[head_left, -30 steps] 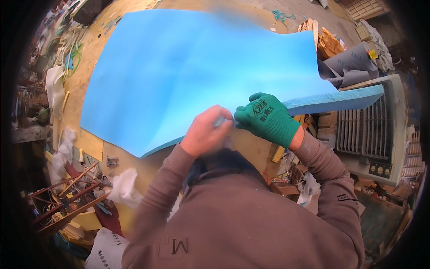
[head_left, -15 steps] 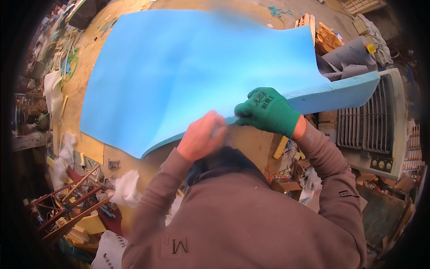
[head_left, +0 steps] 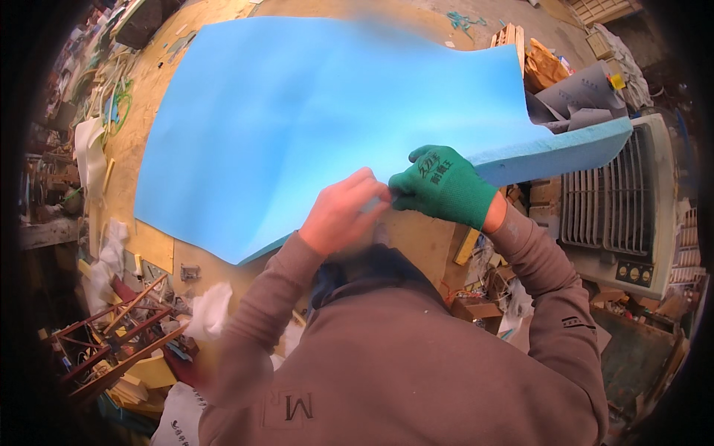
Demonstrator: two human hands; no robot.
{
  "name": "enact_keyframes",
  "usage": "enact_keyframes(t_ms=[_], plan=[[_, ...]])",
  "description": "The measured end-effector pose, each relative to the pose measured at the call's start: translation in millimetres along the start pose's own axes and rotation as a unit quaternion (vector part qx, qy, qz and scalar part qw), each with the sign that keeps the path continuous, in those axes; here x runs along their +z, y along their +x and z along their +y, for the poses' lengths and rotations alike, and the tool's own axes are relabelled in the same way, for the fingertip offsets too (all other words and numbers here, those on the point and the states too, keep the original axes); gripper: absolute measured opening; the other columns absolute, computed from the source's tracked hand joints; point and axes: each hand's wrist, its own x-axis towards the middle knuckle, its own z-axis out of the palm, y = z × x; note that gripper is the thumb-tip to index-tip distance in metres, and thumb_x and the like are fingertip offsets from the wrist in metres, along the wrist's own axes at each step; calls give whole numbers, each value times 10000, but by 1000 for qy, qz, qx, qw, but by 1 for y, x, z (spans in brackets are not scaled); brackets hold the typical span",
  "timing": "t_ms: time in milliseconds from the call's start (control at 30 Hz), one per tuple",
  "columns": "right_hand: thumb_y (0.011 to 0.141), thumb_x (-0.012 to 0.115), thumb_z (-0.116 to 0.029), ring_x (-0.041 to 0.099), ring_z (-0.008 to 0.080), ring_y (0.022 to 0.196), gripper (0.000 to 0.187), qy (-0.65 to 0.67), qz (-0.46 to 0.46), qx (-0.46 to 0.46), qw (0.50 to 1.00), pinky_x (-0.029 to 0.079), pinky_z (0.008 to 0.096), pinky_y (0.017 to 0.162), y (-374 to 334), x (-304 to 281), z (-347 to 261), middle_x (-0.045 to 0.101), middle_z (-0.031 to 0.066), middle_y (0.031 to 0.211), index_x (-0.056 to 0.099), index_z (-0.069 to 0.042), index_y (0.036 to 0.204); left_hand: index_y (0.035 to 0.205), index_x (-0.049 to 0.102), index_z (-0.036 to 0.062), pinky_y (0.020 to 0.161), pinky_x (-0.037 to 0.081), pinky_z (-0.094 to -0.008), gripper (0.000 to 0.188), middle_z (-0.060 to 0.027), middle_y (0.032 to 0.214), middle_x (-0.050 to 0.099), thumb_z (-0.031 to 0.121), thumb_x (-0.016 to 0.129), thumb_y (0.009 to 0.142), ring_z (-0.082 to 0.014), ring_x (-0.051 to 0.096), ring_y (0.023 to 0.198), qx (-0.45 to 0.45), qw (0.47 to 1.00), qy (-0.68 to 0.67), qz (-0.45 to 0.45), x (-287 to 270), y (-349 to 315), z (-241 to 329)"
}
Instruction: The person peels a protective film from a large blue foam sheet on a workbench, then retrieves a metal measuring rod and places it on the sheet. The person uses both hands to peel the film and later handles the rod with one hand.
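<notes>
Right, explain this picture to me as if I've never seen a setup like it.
There is no machine here: a person works with their own two hands. The view comes from a wide fisheye camera on the person's head, looking down, so straight edges bend toward the rim.

The left hand is bare; the right hand wears a green glove. They meet at the near edge of a large, thick blue sheet, fingers curled. Whether they pinch the sheet or something small is hidden.

The sheet lies over a tan surface. To the right are a grey roll and a grilled panel with knobs.
</notes>
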Motion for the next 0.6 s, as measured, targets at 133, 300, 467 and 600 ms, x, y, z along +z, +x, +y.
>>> enact_keyframes(t_ms=[133,300,467,600], plan=[[813,825,-261,633,281,687,144,-21,20,-1,1000,513,430,653,0,2,1,614,51,672,715,-179,768,1022,666,90,672,512,-420,206,-90,917,598,11,781,870,-324,629,793,-6,1000,8,13,0,0,0],[820,820,-265,630,283,682,136,-3,34,-21,999,510,434,650,0,5,2,614,55,671,720,-184,776,998,659,62,666,500,-390,208,-80,909,612,-17,790,859,-296,622,776,11,1000,17,-4,-2,5,-3],[825,818,-301,632,292,693,179,-11,-3,13,1000,514,441,656,-1,1,3,619,60,680,701,-177,770,973,622,66,664,487,-414,197,-92,899,596,-27,764,873,-323,612,779,11,1000,20,-14,-1,1,-5],[871,800,-343,718,331,867,225,36,-55,69,995,566,438,971,0,-7,-2,700,86,754,720,-134,854,978,613,63,684,483,-423,188,-103,912,583,-18,757,888,-344,595,796,-7,1000,11,-20,-4,-10,-8]])
